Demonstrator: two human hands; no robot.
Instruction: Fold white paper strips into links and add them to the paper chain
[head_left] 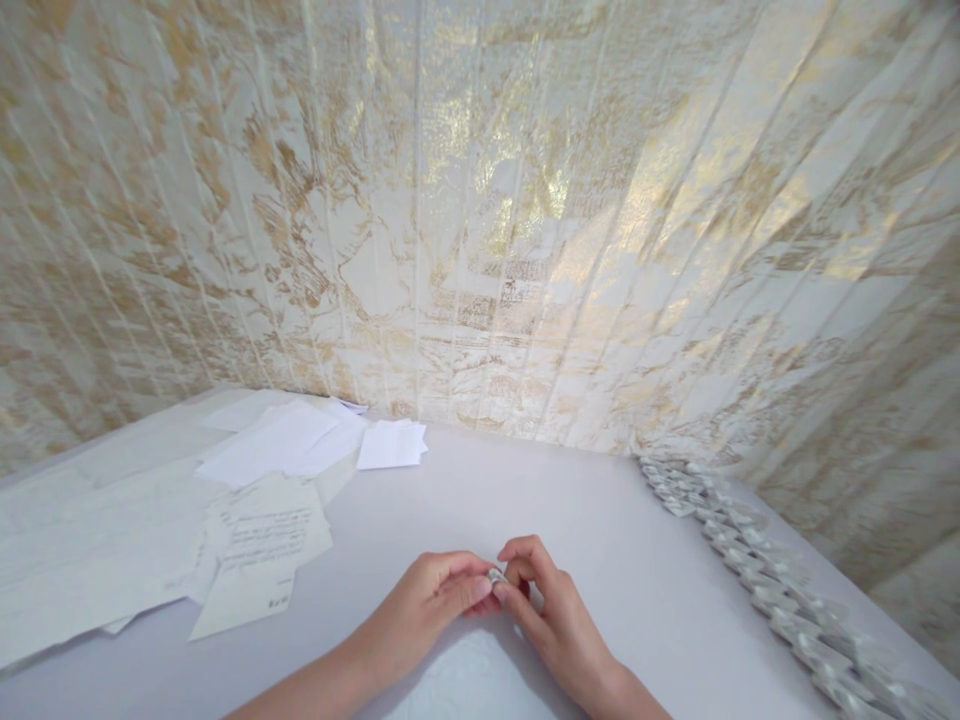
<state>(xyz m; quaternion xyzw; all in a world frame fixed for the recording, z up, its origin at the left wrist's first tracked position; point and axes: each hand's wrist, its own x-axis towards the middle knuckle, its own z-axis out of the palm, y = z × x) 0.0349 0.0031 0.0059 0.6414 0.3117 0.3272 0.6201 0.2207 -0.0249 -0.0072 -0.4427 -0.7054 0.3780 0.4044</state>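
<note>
A small folded piece of paper (496,576), pale with dark marks, sits between my two hands above the table (480,500). My left hand (435,600) is closed, pinching it between thumb and fingers from the left. From the other side, the thumb and curled fingers of my right hand (551,610) also grip its edge. Most of the paper piece is covered by the fingertips, so its exact shape is hard to make out.
Loose sheets of paper (97,540) spread over the left side, one handwritten sheet (262,550) among them. White paper squares (391,445) lie near the wall (450,200). Rows of folded paper pieces (780,600) run along the right edge.
</note>
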